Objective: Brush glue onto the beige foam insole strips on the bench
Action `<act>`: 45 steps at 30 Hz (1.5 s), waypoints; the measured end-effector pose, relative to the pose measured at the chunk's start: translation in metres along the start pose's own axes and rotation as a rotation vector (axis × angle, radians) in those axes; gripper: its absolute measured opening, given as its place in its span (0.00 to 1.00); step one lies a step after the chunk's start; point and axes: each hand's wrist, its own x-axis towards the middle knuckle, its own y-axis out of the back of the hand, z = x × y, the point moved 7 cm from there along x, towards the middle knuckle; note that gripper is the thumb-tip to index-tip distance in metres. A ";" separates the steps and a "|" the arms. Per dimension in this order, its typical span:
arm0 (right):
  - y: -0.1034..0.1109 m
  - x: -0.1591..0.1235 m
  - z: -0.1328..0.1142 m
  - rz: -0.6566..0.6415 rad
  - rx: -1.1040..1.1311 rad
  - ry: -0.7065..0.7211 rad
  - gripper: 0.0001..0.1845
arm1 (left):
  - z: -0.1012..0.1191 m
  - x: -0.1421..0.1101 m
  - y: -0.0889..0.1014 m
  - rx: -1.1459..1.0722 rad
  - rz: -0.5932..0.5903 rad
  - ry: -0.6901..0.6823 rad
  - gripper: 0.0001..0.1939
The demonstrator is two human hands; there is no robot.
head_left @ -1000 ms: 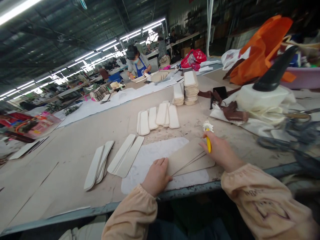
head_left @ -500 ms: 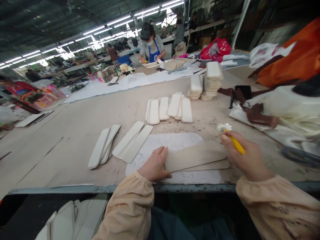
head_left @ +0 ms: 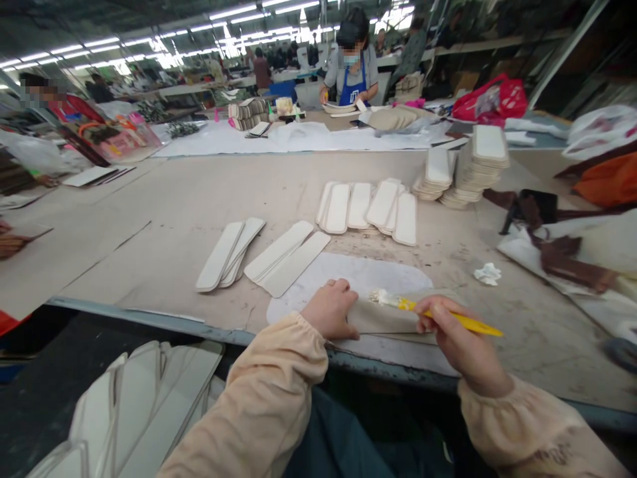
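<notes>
My right hand [head_left: 460, 338] is closed around a yellow-handled brush [head_left: 470, 323]. White paste clings to the brush's bristles, which are at the surface of a flat beige panel [head_left: 383, 320]. My left hand [head_left: 331, 311] holds down the left end of that panel, its thumb at the near edge and its fingers toward the far one. The panel lies on a white sheet [head_left: 318, 275], and the edge of another piece shows beneath it. A white dab of paste [head_left: 488, 273] sits on the table to the right.
Rounded strips [head_left: 286, 259] lie just left of the sheet, others [head_left: 226, 255] beyond. More strips [head_left: 368, 206] and tall stacks [head_left: 478, 166] stand behind. Panels [head_left: 144, 392] fill a lower shelf at left. A co-worker [head_left: 351, 73] works across the table. Dark straps [head_left: 572, 259] lie at right.
My right hand has carried the brush leftward from the paste dab to the panel. The brush now points left, with white paste on it. My left hand stays at the panel's end; the view has shifted.
</notes>
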 end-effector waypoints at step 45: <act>0.213 -0.029 -0.040 0.873 -0.384 0.011 0.19 | -0.001 0.002 -0.001 -0.009 -0.092 0.075 0.34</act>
